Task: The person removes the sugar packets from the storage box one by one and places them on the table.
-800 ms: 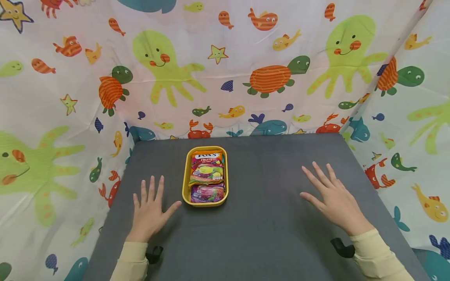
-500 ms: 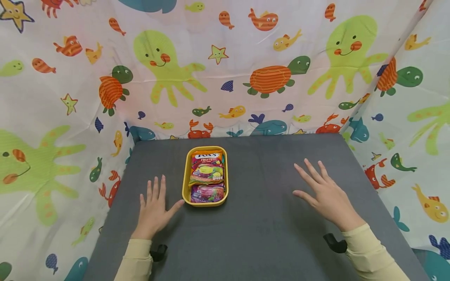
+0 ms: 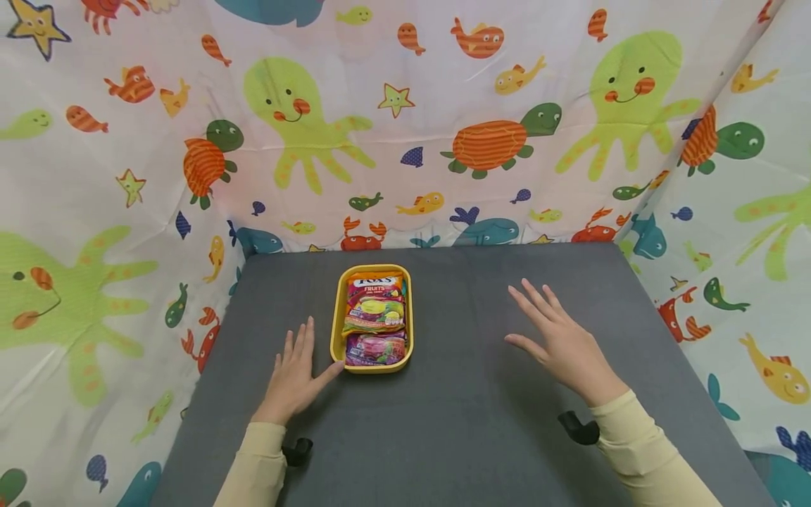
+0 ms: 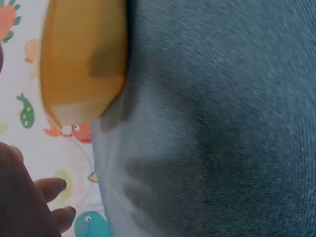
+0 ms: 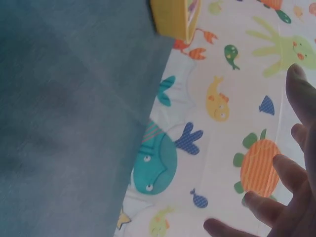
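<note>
A yellow plastic tray stands on the dark grey table, left of centre in the head view. Inside it lie an orange Fox's Fruits candy bag and, nearer me, a purple candy bag. My left hand is spread beside the tray's left side, its thumb tip by the near left corner; whether it touches cannot be told. To the right, my right hand hovers over the table with fingers spread, apart from the tray. The left wrist view shows the tray's outer wall close up. Neither hand holds anything.
A white curtain printed with sea animals hangs behind the table and along both sides. The grey table top stretches between the hands. A black strap piece sits at the left wrist, another black piece at the right.
Both hands have moved inward: the left hand rightward to the tray's side, the right hand leftward and slightly farther from me. The tray and bags have stayed in place.
</note>
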The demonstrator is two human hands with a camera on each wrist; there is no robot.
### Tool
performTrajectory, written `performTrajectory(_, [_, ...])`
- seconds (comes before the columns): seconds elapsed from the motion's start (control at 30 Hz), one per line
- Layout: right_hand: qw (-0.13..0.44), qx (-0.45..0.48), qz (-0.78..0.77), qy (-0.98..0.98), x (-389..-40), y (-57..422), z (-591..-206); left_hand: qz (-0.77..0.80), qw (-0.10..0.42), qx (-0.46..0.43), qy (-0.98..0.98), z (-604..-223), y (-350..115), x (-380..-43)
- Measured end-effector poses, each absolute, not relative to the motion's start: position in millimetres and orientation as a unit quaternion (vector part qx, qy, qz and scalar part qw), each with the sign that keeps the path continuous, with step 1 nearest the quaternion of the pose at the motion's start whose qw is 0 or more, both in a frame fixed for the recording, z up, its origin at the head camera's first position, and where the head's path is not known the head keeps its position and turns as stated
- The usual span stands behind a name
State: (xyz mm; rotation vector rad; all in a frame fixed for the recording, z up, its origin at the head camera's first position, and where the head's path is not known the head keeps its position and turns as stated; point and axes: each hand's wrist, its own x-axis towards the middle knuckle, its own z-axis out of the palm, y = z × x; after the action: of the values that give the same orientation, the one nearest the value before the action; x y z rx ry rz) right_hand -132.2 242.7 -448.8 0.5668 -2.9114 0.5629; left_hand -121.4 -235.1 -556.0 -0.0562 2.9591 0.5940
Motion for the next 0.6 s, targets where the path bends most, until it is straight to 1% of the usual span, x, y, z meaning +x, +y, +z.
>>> performTrajectory(0.2, [0.052, 0.195, 0.207, -0.957, -138, 228, -444, 0.206, 0.073, -0.017, 0.976, -561, -230, -122])
performTrajectory(0.6, [0.067, 0.202, 0.225, -0.951, -147, 201, -438, 0.234, 0.090, -0.020, 0.968, -565, -225, -127])
